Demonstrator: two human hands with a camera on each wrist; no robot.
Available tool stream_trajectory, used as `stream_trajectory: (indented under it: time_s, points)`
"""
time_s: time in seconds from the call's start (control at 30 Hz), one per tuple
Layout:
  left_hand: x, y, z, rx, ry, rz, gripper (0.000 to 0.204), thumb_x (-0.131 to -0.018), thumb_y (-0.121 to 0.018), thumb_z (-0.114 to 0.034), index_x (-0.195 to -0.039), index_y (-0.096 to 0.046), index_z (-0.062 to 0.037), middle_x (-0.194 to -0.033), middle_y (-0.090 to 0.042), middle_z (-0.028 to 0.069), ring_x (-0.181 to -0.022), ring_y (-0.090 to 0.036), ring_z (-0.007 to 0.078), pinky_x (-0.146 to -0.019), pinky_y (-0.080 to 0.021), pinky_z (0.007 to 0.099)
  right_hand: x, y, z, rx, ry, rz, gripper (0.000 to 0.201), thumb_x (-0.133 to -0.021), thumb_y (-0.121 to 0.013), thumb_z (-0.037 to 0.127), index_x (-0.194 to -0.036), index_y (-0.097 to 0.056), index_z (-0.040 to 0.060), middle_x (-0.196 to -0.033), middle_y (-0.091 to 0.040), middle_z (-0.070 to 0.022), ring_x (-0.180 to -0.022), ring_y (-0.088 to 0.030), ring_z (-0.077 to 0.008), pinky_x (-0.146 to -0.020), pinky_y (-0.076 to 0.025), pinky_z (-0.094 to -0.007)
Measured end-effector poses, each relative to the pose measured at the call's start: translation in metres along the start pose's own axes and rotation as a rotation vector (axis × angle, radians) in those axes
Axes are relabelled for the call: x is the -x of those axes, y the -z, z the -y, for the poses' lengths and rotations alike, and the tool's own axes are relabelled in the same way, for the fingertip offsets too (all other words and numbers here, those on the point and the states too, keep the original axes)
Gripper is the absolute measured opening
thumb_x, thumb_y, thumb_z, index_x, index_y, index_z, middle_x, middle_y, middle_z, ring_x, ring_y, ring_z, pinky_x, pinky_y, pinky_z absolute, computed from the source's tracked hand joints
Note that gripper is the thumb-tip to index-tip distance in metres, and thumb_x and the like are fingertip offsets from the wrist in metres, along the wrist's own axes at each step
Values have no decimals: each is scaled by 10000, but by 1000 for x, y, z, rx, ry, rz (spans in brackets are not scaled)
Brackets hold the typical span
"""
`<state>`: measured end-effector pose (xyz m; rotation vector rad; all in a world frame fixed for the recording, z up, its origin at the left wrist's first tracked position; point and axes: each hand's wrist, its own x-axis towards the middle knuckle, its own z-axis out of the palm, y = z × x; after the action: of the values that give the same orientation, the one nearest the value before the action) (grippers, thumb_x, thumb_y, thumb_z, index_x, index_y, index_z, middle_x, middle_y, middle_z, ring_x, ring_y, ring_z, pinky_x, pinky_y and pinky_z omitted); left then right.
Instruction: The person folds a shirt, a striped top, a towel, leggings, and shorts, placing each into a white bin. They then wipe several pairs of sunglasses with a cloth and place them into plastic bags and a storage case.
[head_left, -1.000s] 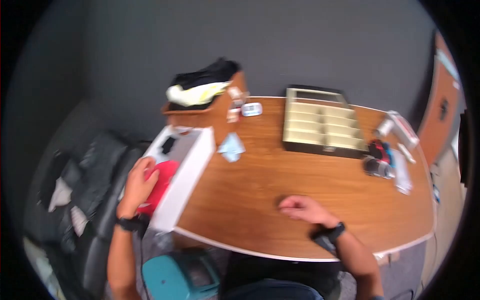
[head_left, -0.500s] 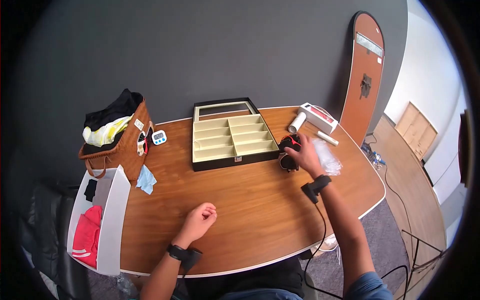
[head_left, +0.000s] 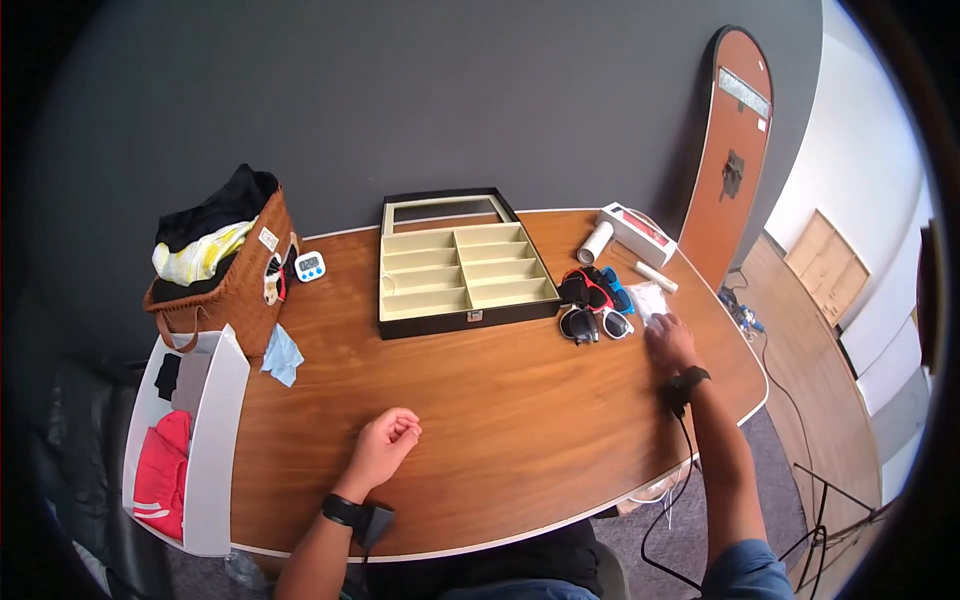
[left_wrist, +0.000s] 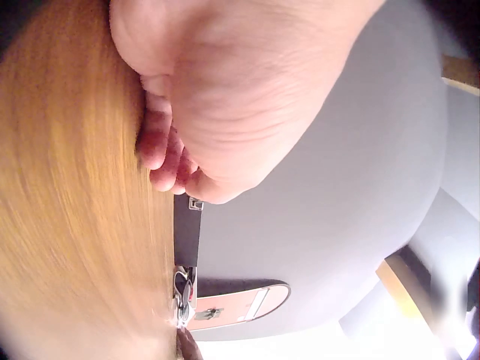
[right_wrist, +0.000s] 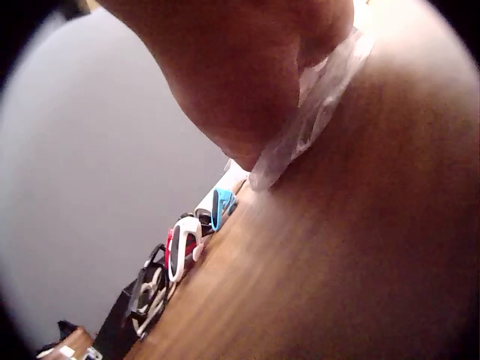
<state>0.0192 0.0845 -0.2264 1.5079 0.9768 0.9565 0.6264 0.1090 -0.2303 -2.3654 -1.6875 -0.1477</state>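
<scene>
On the right of the table my right hand (head_left: 672, 345) grips a crumpled clear plastic bag (head_left: 650, 300). The right wrist view has the plastic (right_wrist: 311, 112) bunched under the palm, fingertips mostly hidden. Left of that hand sits a cluster of sunglasses: a black pair (head_left: 578, 325), a white-framed pair (head_left: 616, 324), a red pair (head_left: 598, 297) and a blue pair (head_left: 622, 298). My left hand (head_left: 385, 445) rests near the front of the table, fingers loosely curled and holding nothing. Beyond it lies an open display case (head_left: 425, 327) with cream compartments.
A white box (head_left: 215, 470) holding red and grey cloth stands at the left, beside a wicker basket (head_left: 262, 310) of clothes. A timer (head_left: 310, 266) and blue cloth (head_left: 283, 355) lie nearby. White rolls (head_left: 596, 243) and a long box (head_left: 640, 235) sit at the back right.
My right hand has left the sunglasses and moved right onto the plastic bag, which is now bunched up. The left hand has barely moved. Earlier, it was over the white box.
</scene>
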Motion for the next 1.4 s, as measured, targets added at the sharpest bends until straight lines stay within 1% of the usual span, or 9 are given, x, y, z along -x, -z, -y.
stream_trajectory:
  time_s: [0.23, 0.47, 0.67, 0.8, 0.87, 1.27, 1.33, 1.37, 1.4]
  points:
    - [0, 1, 2, -14, -28, 7, 98, -902, -622, -33, -992, -602, 0, -825, -631, -9, -718, -566, 37, -642, -473, 199, 90, 51, -13, -85, 67, 53, 432, -872, -640, 338, -1251, -592, 137, -1297, -542, -187, -1190, -512, -380, -1006, -424, -440]
    - [0, 3, 0, -39, -1, 46, 115, -910, -573, 12, -1021, -572, -17, -869, -619, 12, -787, -578, 67, -704, -483, 216, 185, 91, 67, -274, 350, 212, 472, -841, -664, 255, -1278, -565, 108, -1361, -478, -170, -1273, -439, -368, -1066, -357, -465]
    - [1, 4, -3, 5, -9, 31, 103, -910, -596, -10, -1012, -581, -10, -844, -612, -4, -751, -561, 45, -669, -469, 197, 189, 100, 125, -260, 605, 278, 573, -809, -706, 317, -1316, -536, 112, -1390, -449, -180, -1297, -415, -363, -1088, -310, -473]
    - [3, 4, -3, 42, -10, 54, 112, -919, -578, 0, -1029, -561, -13, -869, -611, 13, -790, -580, 69, -709, -486, 210, 174, 99, 140, -203, 423, 194, 744, -751, -752, 408, -1363, -487, 78, -1412, -417, -225, -1295, -411, -389, -1088, -319, -472]
    - [3, 5, -2, 48, -13, 50, 112, -919, -577, -1, -1029, -558, -13, -870, -613, 17, -785, -583, 73, -700, -484, 210, 166, 95, 151, -343, 505, 319, 726, -752, -748, 389, -1354, -494, 71, -1422, -407, -239, -1289, -421, -399, -1086, -335, -461]
    - [-3, 16, -1, 367, -64, -160, 102, -952, -528, -22, -1053, -529, -11, -804, -587, 43, -665, -561, 94, -596, -479, 229, 146, 50, 311, -498, 1215, 353, 590, -793, -722, 340, -1288, -547, 70, -1365, -485, -195, -1253, -469, -339, -1062, -342, -439]
    - [-2, 15, 0, 371, -38, -166, 95, -957, -517, -26, -1051, -526, -14, -796, -580, 40, -655, -558, 92, -584, -472, 229, 126, 49, 307, -706, 1068, 399, 542, -818, -709, 328, -1267, -558, 62, -1314, -526, -206, -1204, -515, -336, -1020, -397, -429]
    - [-2, 14, -1, 386, -36, -179, 89, -961, -512, -32, -1048, -524, -13, -790, -575, 38, -646, -555, 90, -574, -467, 228, 112, 59, 298, -780, 830, 410, 470, -839, -702, 310, -1214, -593, 49, -1210, -598, -190, -1088, -599, -301, -923, -479, -392]
    - [0, 13, 0, 400, -20, -183, 89, -961, -512, -32, -1048, -524, -13, -790, -575, 38, -646, -555, 90, -574, -467, 228, 100, 88, 297, -722, 372, 512, 396, -841, -709, 282, -1137, -625, 34, -1087, -644, -149, -950, -643, -249, -818, -520, -354]
